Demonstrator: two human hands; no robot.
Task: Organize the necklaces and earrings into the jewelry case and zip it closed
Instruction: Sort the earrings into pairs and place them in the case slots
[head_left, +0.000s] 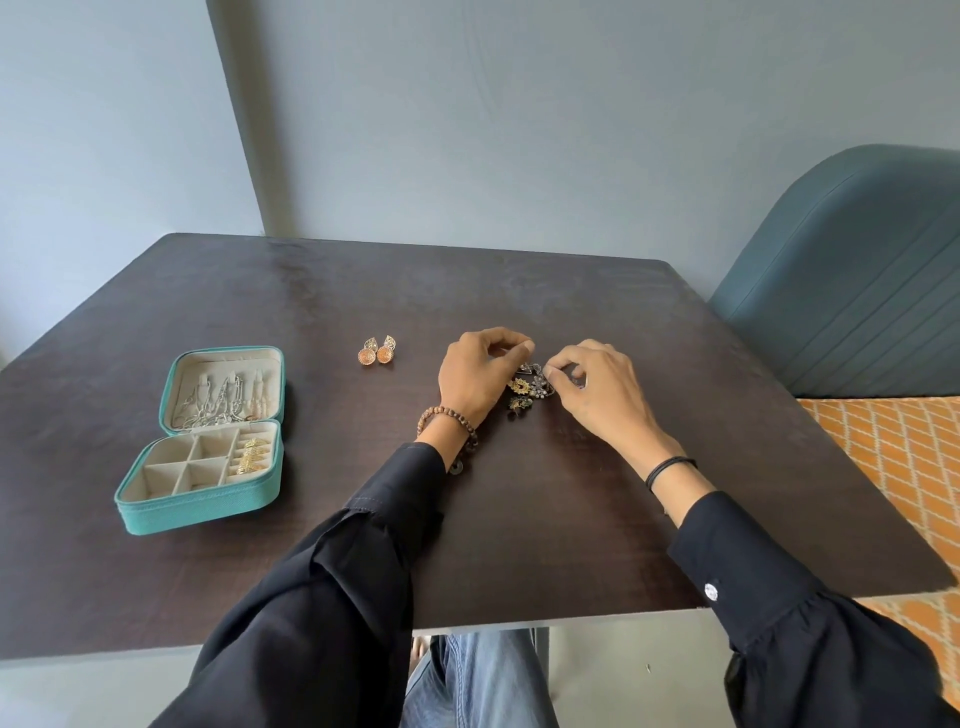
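Necklaces line the open case lid, gold earrings its base; left hand and right hand pinch loose earrings.

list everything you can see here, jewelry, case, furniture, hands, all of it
teal fabric zip jewelry case: one, teal with beige lining, open at table left
silver chain necklaces: several, silver, hung in the case lid
gold earrings: a few, gold, right slots of the case base
peach-and-gold drop earrings: two, side by side, mid-table
mixed metal earring cluster: count unclear, gold and dark silver, between the hands
dark brown wooden table: one, under everything
blue-grey padded chair: one, right of the table
orange diamond-patterned surface: one, beyond the table's right edge
brown wooden bead bracelet: one, left wrist
black cord band: one, right wrist
left hand: fingers curled over the cluster, grip unclear
right hand: fingers pinch a cluster piece
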